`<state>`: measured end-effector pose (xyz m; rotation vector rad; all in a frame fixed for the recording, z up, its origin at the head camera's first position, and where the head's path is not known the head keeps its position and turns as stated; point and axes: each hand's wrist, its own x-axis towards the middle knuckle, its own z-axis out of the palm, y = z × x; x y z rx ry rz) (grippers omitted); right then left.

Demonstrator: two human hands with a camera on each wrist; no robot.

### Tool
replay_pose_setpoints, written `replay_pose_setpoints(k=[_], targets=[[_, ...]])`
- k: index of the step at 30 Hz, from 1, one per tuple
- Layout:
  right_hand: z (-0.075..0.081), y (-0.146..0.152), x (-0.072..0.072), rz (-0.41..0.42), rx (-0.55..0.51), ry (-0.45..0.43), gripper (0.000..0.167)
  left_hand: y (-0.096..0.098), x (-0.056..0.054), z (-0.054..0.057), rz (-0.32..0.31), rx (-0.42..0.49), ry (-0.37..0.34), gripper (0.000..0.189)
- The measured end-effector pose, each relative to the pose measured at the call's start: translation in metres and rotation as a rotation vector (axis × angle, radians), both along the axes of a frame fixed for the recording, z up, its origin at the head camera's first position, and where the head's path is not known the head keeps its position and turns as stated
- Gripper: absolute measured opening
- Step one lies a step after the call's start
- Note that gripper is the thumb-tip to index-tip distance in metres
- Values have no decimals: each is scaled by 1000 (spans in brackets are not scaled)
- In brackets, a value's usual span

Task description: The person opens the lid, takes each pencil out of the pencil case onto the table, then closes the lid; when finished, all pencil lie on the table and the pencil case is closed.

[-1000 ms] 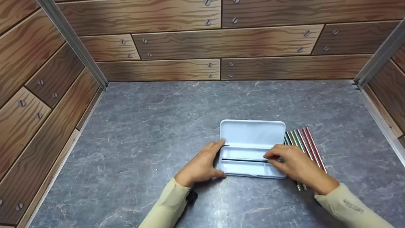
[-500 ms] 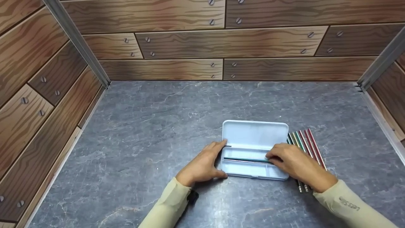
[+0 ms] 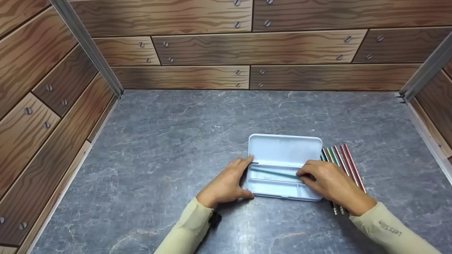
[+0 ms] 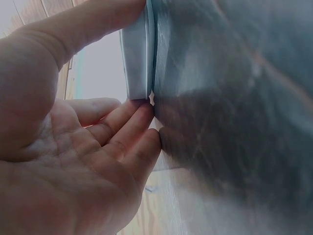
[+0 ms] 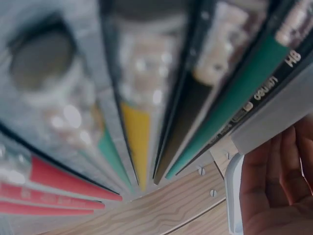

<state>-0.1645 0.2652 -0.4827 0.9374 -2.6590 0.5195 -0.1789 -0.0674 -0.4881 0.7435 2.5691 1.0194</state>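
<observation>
An open pale blue pencil case (image 3: 285, 150) lies on the table, its lid folded back. My left hand (image 3: 226, 181) holds its left end, thumb at the front corner and index finger beside the hinge. In the left wrist view, the fingertips (image 4: 142, 110) touch the end of the case (image 4: 134, 58). My right hand (image 3: 326, 181) pinches the right end of a green pencil (image 3: 275, 173), which slants across the rear compartment. The pinched end is hidden by the fingers. Under the right forearm lie several pencils (image 3: 348, 160) side by side.
Eraser ends fill the right wrist view, with red (image 5: 63, 178), yellow (image 5: 136, 132) and green (image 5: 234, 103) pencils among them. The grey marbled tabletop (image 3: 176, 141) is bounded by wood-patterned walls (image 3: 197, 77) at the back and both sides.
The green pencil's left end has swung back from the divider toward the hinge side of the rear compartment. The left hand still holds the case, and the right hand has barely moved.
</observation>
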Motion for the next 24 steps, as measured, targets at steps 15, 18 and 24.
replay_pose_setpoints(k=[15, 18, 24], targets=[[9, 14, 9, 29, -272, 118, 38, 0, -1, 0, 5, 10, -3, 117], [14, 24, 13, -46, -320, 120, 37, 0, -1, 0, 5, 9, -10, 117], [13, 52, 21, -274, -413, 83, 32, 0, 0, -1, 10, 6, -14, 118]])
